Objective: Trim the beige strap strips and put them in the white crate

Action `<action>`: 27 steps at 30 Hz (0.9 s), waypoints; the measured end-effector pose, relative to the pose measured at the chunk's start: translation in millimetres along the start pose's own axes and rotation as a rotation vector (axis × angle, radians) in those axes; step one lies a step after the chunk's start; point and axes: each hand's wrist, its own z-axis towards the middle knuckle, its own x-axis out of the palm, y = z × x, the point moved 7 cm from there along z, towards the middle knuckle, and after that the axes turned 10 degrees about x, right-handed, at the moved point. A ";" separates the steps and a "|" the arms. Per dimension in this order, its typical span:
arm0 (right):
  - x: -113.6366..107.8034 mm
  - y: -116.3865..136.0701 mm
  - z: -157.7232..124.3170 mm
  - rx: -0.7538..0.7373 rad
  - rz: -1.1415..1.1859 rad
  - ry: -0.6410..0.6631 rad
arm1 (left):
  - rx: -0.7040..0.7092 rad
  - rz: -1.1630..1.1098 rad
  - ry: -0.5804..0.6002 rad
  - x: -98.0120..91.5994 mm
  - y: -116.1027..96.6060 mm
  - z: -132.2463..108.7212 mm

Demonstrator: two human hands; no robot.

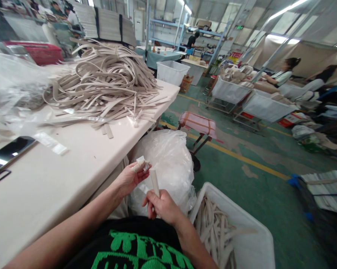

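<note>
My left hand (131, 178) is raised beside the table edge, its thumb wrapped in a beige covering. Thumb and fingers pinch a small whitish, see-through piece (141, 160), too small to name surely. Lower and to the right, my right hand (163, 206) is closed around a flat beige strap (154, 182), its end pointing up towards my left hand. The strap and the whitish piece look apart. Behind both hands bulges a large clear plastic bag (168, 160). A heap of similar straps (107, 82) lies on the white table (81, 164).
A white bin (258, 233) with more straps stands at my right. On the table lie a phone (11, 155) and clear plastic bags (14, 86); a red basket (36, 52) is behind. A pink-topped stool (198, 123) stands on the green floor. Co-workers sit farther off.
</note>
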 end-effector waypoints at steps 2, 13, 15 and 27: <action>6.8 -5.3 4.1 0.016 -0.011 0.002 | -0.018 -0.026 0.006 2.4 4.7 -0.6; 7.0 -18.0 14.6 0.057 0.001 0.021 | -0.040 -0.062 0.020 4.4 9.8 -3.6; 9.7 -19.7 18.8 0.080 0.022 0.057 | -0.035 -0.051 0.061 9.6 10.8 -7.8; -23.1 -22.8 -35.3 -0.037 -0.015 -0.121 | 0.092 0.012 -0.085 -2.0 20.8 2.9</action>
